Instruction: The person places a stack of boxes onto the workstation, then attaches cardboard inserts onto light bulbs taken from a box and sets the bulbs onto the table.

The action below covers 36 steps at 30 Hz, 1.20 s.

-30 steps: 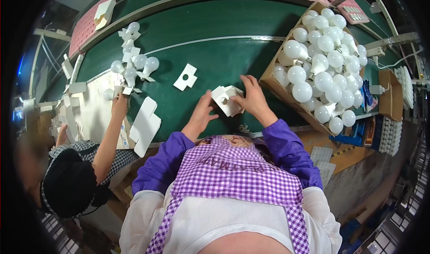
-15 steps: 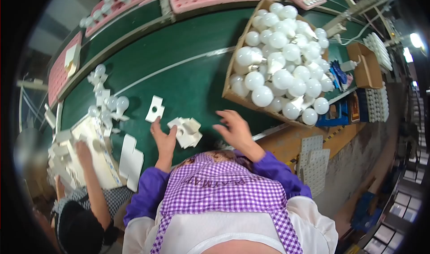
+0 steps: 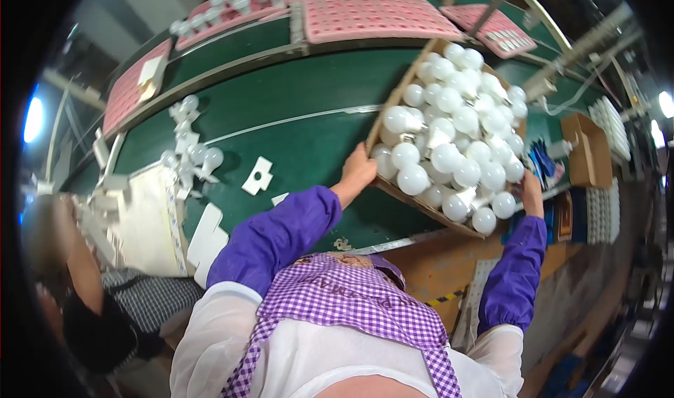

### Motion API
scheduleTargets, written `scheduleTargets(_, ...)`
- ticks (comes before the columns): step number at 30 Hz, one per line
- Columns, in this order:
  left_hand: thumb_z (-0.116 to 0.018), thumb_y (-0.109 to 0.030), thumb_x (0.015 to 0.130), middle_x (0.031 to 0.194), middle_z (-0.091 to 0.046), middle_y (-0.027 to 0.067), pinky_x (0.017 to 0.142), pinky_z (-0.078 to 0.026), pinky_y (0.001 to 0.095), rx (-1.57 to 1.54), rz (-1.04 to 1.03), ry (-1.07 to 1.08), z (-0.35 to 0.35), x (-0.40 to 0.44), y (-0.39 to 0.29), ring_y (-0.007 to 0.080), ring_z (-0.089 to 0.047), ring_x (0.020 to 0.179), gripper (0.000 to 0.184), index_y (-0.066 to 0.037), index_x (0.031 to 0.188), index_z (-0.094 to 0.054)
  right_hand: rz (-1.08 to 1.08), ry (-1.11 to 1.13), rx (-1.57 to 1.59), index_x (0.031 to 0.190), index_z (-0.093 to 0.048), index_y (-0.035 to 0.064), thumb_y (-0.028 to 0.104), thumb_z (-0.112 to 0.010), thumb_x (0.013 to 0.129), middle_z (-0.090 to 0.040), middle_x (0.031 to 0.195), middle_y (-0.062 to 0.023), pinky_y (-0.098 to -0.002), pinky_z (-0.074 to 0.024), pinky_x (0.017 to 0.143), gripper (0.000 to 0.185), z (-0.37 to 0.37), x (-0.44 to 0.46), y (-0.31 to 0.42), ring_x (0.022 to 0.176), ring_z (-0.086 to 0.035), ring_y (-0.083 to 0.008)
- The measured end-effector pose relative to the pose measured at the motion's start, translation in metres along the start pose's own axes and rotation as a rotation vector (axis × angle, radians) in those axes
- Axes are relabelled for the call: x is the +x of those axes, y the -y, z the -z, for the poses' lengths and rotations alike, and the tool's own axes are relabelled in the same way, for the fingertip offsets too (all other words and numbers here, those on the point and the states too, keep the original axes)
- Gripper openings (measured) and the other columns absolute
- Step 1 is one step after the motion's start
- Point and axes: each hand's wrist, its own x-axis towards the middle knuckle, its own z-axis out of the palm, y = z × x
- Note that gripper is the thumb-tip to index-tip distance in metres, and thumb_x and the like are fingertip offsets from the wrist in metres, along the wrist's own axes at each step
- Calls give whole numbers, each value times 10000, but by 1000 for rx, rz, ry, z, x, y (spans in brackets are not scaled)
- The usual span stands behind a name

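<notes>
A cardboard box [image 3: 395, 101] heaped with white light bulbs [image 3: 446, 158] stands tilted in the view on the green table [image 3: 295, 145]. My left hand [image 3: 358, 170] is closed on the box's left side, thumb and fingers partly hidden by the wall. At the right side of the box is my right hand [image 3: 531, 193], its fingers at the edge beside the bulbs, partly hidden. A white card piece with a round hole [image 3: 258, 176] lies left of my left hand. Another white card [image 3: 279, 199] shows partly behind my left sleeve.
Bulbs with white card pieces [image 3: 210, 160] lie at the left, near a flat white carton [image 3: 206, 238]. A co-worker [image 3: 88, 278] is at the far left by a pile of white card. Pink trays [image 3: 379, 17] line the back. A small cardboard box [image 3: 588, 152] stands at the right.
Both my hands have left the white card pieces and moved right to the sides of the bulb box. The head view has shifted. The co-worker's arm has drawn back left.
</notes>
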Motion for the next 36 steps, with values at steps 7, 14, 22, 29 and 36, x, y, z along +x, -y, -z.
scheduleTargets(7, -409, -40, 778, 969, -632, 188, 581, -549, 354, 158, -91, 32, 34, 10, -26, 287, -658, 677, 449, -70, 1218, -491, -6, 296, -191, 847, -585, 23, 143, -570, 825, -543, 649, 0, -239, -444, 512, 123, -11, -7, 6, 536, -533, -102)
scheduleTargets(14, -443, -32, 712, 885, -639, 225, 650, -528, 420, 219, -174, 39, 129, 77, -40, 362, -646, 745, 354, -20, 1029, -601, 2, 201, -203, 844, -583, 20, 97, -581, 799, -593, 678, -31, -257, -466, 475, 89, -100, -69, -21, 550, -568, -121)
scheduleTargets(22, -434, -39, 723, 878, -652, 199, 553, -556, 369, 184, -154, 128, 241, 111, -20, 299, -664, 624, 351, -24, 1016, -629, -42, 138, -78, 906, -570, 14, 148, -624, 802, -578, 720, -10, -241, -479, 504, 178, -213, -190, -26, 568, -561, -105)
scheduleTargets(29, -611, -237, 794, 991, -627, 167, 667, -517, 347, 95, -338, -89, 299, 73, 29, 283, -639, 749, 428, -58, 1172, -521, -72, 158, -20, 978, -548, 11, 220, -594, 873, -568, 760, -25, -251, -508, 535, 238, -236, -226, -18, 616, -579, -109)
scheduleTargets(36, -730, -355, 640, 1036, -518, 130, 789, -428, 396, 629, -216, -97, 280, -45, 104, 301, -497, 985, 483, -53, 975, -560, 194, -95, -499, 987, -595, -7, 134, -580, 874, -629, 772, -79, -238, -486, 582, 181, -221, -287, 41, 690, -615, -130)
